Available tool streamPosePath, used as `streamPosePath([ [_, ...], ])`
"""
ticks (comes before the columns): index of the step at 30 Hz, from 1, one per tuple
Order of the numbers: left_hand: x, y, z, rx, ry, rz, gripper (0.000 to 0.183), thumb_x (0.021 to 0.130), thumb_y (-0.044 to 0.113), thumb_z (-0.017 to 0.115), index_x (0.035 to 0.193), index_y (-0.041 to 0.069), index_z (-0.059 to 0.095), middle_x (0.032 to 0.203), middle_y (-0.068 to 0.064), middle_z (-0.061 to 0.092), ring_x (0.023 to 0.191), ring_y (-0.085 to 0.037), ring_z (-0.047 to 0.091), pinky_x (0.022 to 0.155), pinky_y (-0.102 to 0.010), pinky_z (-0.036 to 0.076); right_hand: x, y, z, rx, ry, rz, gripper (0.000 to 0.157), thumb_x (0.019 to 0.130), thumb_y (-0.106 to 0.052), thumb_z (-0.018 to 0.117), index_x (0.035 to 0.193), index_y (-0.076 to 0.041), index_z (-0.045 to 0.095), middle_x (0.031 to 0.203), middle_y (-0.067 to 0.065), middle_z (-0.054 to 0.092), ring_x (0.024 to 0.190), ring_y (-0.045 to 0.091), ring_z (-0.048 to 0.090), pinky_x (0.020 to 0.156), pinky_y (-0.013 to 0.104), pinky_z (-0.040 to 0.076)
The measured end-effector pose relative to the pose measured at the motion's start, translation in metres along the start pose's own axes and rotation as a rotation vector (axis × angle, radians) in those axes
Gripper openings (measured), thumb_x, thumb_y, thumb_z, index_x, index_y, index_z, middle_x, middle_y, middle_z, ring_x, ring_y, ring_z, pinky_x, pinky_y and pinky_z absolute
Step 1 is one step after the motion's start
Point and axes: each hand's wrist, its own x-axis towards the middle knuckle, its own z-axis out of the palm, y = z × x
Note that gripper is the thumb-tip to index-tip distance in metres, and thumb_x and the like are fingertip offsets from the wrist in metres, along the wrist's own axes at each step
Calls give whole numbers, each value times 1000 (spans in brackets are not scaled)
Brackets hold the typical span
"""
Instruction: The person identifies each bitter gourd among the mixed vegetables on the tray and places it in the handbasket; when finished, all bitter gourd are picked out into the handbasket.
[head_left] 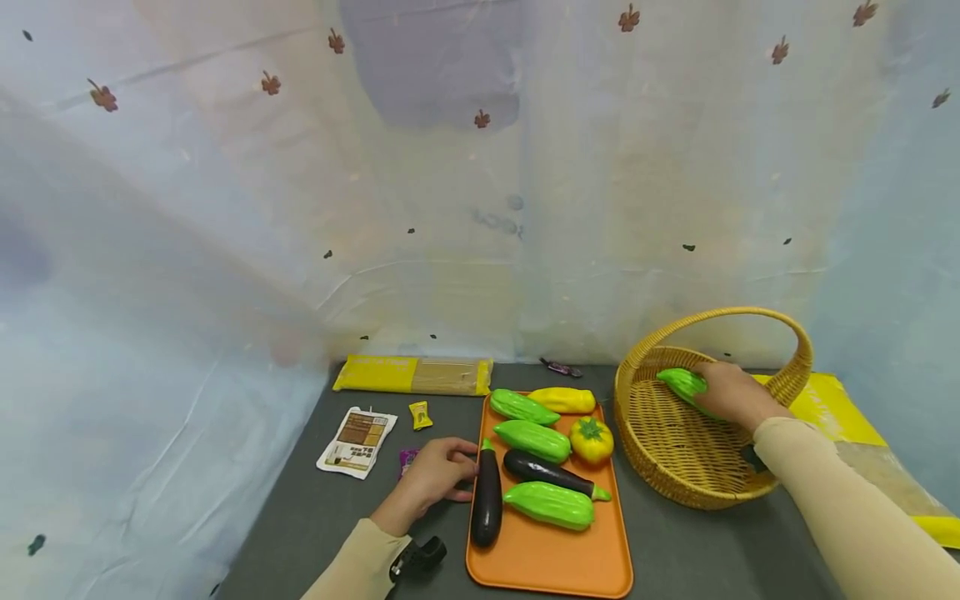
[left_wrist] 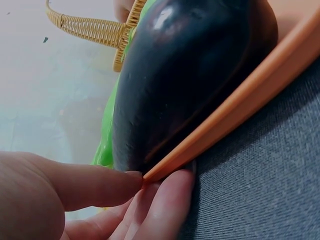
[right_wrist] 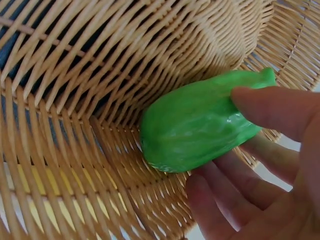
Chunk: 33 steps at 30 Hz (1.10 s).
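Note:
My right hand (head_left: 733,395) is inside the wicker basket (head_left: 678,442), holding a green ridged gourd (right_wrist: 200,122) between the thumb and fingers. In the right wrist view the gourd lies against the woven inside. My left hand (head_left: 435,479) pinches the left rim of an orange tray (head_left: 551,571); the left wrist view shows thumb and fingers on either side of that rim. Right beside those fingers, a dark eggplant (head_left: 487,500) lies along the tray's left edge. The tray also bears another eggplant (head_left: 551,473), several green gourds (head_left: 550,505), a yellow pepper (head_left: 591,440) and a long yellow vegetable (head_left: 562,400).
A noodle packet (head_left: 412,375) lies at the table's back edge. Left of the tray are a white-and-brown pouch (head_left: 357,442), a yellow wrapped sweet (head_left: 420,415) and a purple wrapper (head_left: 407,460). A dark wrapper (head_left: 560,367) lies behind the tray. Another yellow packet (head_left: 840,408) sits right of the basket.

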Motion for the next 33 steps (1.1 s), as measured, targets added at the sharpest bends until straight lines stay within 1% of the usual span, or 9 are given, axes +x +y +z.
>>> streamPosePath([
  [6,1,-1,0,3,-8,-2,35,93,5,64,128,-1,62,97,-13,67,85,-19,69,65,-38,66,3,3,6,-13,6,5,54,94,-17,65,139,9,51,136,37,53,120,56,53,88,65,52],
  [10,0,0,1,1,-10,-3,36,93,5,64,128,-2,61,96,-13,67,84,-20,69,65,-38,66,-1,1,5,-22,0,4,56,94,-18,66,140,9,50,138,38,51,122,57,50,91,68,50],
  [14,1,0,1,6,-7,-6,36,93,5,64,128,-1,61,96,-13,66,84,-19,69,65,-38,66,-10,-5,0,-30,-3,-7,63,94,-22,67,143,11,46,141,40,47,125,59,47,96,70,47],
  [18,1,1,0,12,-4,-4,36,93,5,65,127,-2,62,96,-14,67,83,-18,69,64,-37,66,-23,-18,-7,-49,11,-31,66,94,-26,69,144,11,45,143,39,45,127,58,46,99,70,46],
  [21,-2,0,-1,5,-1,-7,36,93,5,65,128,-2,61,96,-14,67,83,-18,69,64,-38,66,-37,-36,-11,-57,37,-56,65,93,-28,71,143,8,49,140,38,48,124,56,50,95,68,49],
  [25,-4,0,-2,-2,-2,-12,36,93,5,64,128,-2,61,95,-14,66,83,-18,69,65,-38,66,-63,-68,-12,-37,128,-111,58,92,-29,72,139,2,56,133,33,56,117,51,57,91,64,52],
  [29,-3,0,-3,-5,-6,-5,37,93,5,67,128,-2,61,95,-14,65,81,-19,69,65,-38,66,-91,-105,-1,2,231,-197,53,91,-30,74,136,-5,61,131,22,62,117,43,61,93,60,54],
  [31,-1,0,-2,-6,-9,1,37,92,6,68,128,-2,61,95,-14,64,80,-19,70,65,-37,66,-101,-126,8,26,241,-230,53,90,-33,76,135,-10,62,131,16,64,117,38,62,93,57,55],
  [33,0,1,-2,-9,-10,3,38,92,6,69,128,-1,61,95,-14,64,79,-19,69,64,-37,66,-107,-147,21,46,232,-261,52,88,-36,78,133,-14,64,128,9,65,115,31,64,92,53,57],
])
